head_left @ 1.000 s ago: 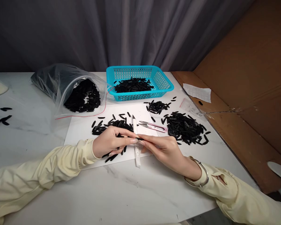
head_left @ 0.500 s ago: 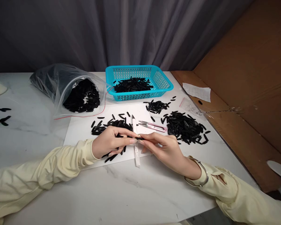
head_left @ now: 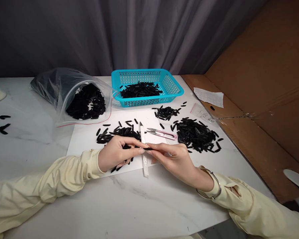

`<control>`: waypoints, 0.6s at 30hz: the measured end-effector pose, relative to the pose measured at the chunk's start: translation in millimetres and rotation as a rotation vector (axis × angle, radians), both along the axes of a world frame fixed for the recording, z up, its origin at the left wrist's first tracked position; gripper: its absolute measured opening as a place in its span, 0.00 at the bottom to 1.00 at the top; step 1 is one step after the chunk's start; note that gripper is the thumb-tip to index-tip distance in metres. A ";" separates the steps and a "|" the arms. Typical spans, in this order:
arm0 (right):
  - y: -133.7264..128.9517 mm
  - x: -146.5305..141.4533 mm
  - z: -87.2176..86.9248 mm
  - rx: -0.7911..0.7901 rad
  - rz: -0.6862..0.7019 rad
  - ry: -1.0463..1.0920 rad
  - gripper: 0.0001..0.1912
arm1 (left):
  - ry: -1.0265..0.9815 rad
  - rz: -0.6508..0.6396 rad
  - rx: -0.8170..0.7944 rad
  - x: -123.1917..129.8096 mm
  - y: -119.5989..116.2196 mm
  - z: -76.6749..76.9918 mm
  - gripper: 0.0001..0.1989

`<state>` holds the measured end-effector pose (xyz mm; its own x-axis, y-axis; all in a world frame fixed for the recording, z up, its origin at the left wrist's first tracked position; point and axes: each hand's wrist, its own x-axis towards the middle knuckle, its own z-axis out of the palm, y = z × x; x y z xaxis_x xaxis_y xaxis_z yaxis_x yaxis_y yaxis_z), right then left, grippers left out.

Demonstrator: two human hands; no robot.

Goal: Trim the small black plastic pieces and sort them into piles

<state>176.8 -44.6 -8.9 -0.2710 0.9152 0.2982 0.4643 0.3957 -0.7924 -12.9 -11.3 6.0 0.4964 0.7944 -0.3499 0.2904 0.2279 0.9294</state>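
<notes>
Between both hands is a small, dark, narrow piece (head_left: 147,149). My left hand (head_left: 121,151) pinches its left end between thumb and index finger, and my right hand (head_left: 175,159) pinches the right end. Below them a white wrapped stick with a dark pointed tip (head_left: 145,166) lies on the table, partly hidden by the fingertips. A pile of black pieces (head_left: 128,132) is spread on white paper (head_left: 76,141) behind and under my left hand. Thread snips with pink handles (head_left: 163,134) lie just beyond my right hand.
A blue basket (head_left: 176,93) holding black pieces stands at the back. To its left lies an open plastic bag (head_left: 61,99) of similar pieces. Two more piles (head_left: 195,134) (head_left: 166,113) are at the right, near a small clear bag (head_left: 201,113) and paper slip (head_left: 208,97).
The dark piece between the fingertips sits slightly lower and flatter, and the fingertips have shifted a little around it. The view has moved slightly.
</notes>
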 end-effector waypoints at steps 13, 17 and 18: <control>4.4 1.5 -5.0 0.454 -0.036 -0.199 0.06 | 0.086 -0.026 0.061 2.9 -2.6 4.5 0.11; 1.3 2.1 -5.5 0.448 -0.032 -0.204 0.06 | 0.081 -0.029 0.049 2.4 -3.4 3.9 0.11; 1.2 3.4 -4.1 0.447 -0.036 -0.206 0.06 | 0.077 -0.028 0.041 2.3 -3.4 4.1 0.11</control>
